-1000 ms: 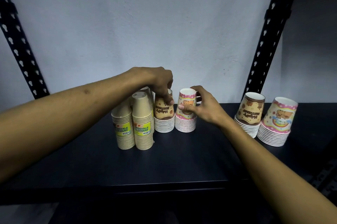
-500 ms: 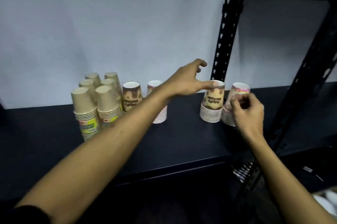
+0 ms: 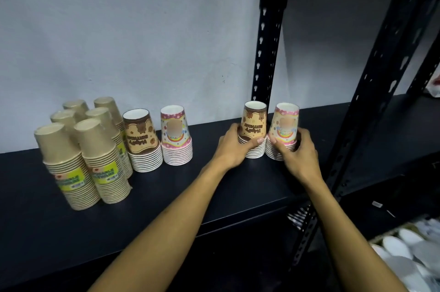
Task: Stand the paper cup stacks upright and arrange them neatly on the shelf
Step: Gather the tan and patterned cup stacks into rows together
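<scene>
Plain kraft paper cup stacks (image 3: 81, 158) stood leftmost on the black metal shelf (image 3: 166, 196); two printed birthday cup stacks (image 3: 159, 139) stood right of them, two more printed stacks (image 3: 269, 130) farther right.

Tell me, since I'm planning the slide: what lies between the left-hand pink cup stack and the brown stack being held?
Only bare black shelf between pink stack and held brown stack, in the head view.

Print on the pink cup stack (image 3: 283, 133) is partly blurred. The left hand (image 3: 234, 146) covers the lower left of the brown cup stack (image 3: 254, 132). Rear kraft cup stacks (image 3: 76, 108) are mostly hidden (front stacks overlap them). White items (image 3: 404, 251) are cut off at the lower right edge; their type cannot be determined.
</scene>
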